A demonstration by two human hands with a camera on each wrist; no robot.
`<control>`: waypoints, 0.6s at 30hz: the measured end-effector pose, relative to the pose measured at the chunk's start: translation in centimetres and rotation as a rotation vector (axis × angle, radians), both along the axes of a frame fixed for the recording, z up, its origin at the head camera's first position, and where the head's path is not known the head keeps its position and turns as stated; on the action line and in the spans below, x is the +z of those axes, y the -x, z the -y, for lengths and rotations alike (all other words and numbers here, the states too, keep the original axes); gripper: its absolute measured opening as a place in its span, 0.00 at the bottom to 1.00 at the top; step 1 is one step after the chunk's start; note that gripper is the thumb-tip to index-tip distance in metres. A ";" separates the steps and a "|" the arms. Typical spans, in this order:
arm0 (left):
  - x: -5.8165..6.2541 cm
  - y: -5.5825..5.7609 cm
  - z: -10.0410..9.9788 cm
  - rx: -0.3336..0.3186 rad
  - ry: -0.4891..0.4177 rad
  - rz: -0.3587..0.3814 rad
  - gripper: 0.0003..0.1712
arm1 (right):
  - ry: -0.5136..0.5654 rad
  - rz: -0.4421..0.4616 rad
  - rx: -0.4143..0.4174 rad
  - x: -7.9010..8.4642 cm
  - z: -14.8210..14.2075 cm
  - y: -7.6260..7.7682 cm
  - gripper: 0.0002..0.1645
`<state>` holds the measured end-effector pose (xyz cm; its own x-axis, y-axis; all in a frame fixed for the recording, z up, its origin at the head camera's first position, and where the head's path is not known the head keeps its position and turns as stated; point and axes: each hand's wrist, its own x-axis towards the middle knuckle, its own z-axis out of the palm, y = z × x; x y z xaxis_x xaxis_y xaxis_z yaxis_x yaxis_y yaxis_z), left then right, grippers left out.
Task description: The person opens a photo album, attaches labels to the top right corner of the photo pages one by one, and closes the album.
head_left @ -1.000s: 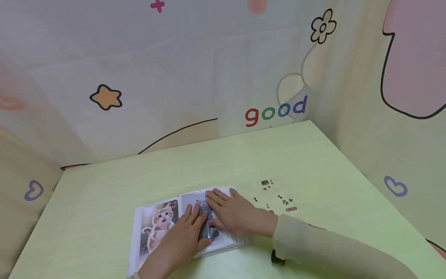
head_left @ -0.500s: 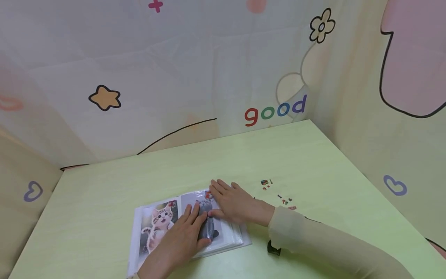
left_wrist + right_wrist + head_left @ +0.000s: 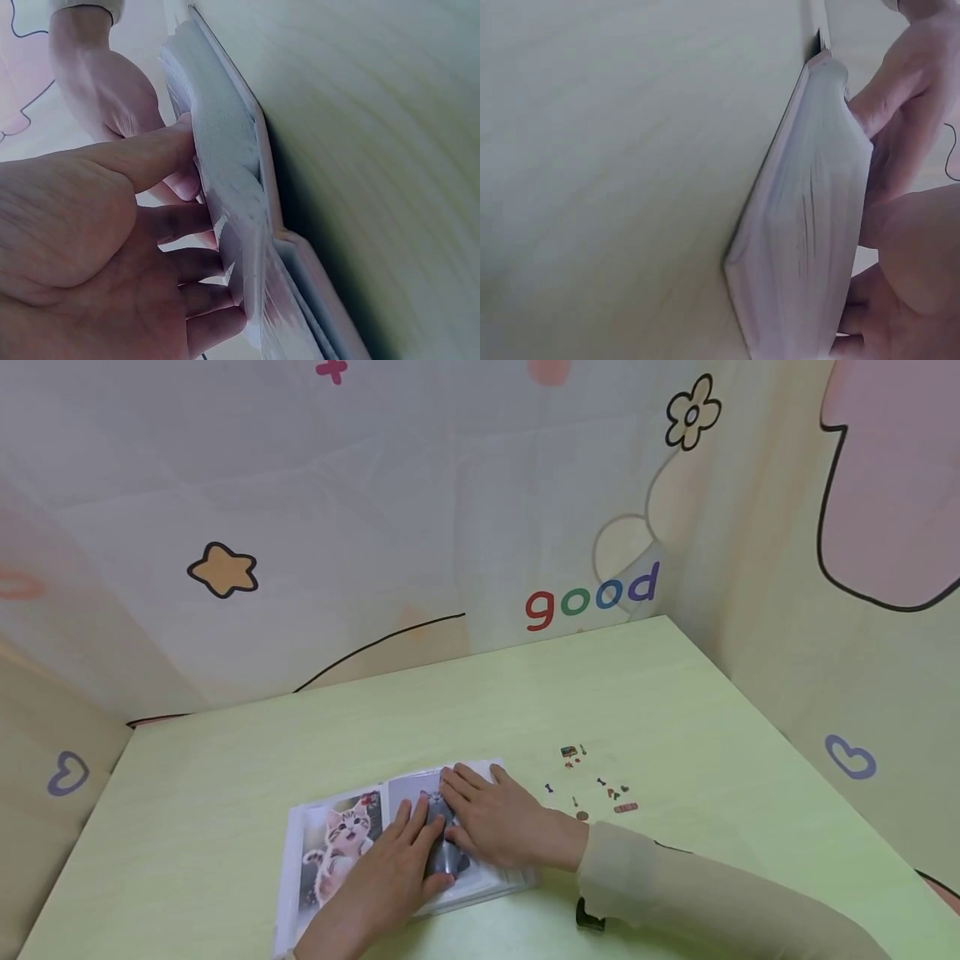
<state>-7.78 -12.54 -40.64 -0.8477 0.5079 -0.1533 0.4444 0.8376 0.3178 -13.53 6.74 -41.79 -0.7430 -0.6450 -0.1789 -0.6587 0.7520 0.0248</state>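
Note:
A photo album [image 3: 296,843] lies open on the table, plastic sleeves over its pages. Its left page shows a striped kitten picture [image 3: 348,831]; the right page holds a grey cat picture [image 3: 442,860], partly covered by both hands. My left hand [image 3: 390,868] rests on the album with straight fingers, the tips on the grey cat picture. Flat across the upper right of that page lies my right hand [image 3: 498,814], its fingertips over the cat's head. From the side, the right wrist view shows the thick stack of pages [image 3: 810,202] beneath the hands.
Several tiny cut-out pieces [image 3: 615,792] are scattered on the table [image 3: 637,702] to the right of the album. A small dark object [image 3: 589,916] shows beside the right sleeve. Printed cloth walls [image 3: 360,543] enclose the table at the back and sides.
My right hand slid up toward the page's upper right, uncovering a small red patch above the cat, then came back down over it. My left hand stayed in place.

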 end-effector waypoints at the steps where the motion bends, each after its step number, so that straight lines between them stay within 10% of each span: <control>1: 0.0 0.0 0.0 0.000 -0.006 -0.004 0.43 | -0.001 0.002 -0.007 0.0 0.0 0.2 0.41; 18: -0.1 0.0 0.0 0.005 0.009 -0.009 0.43 | 0.060 0.092 -0.103 -0.2 -0.3 2.6 0.43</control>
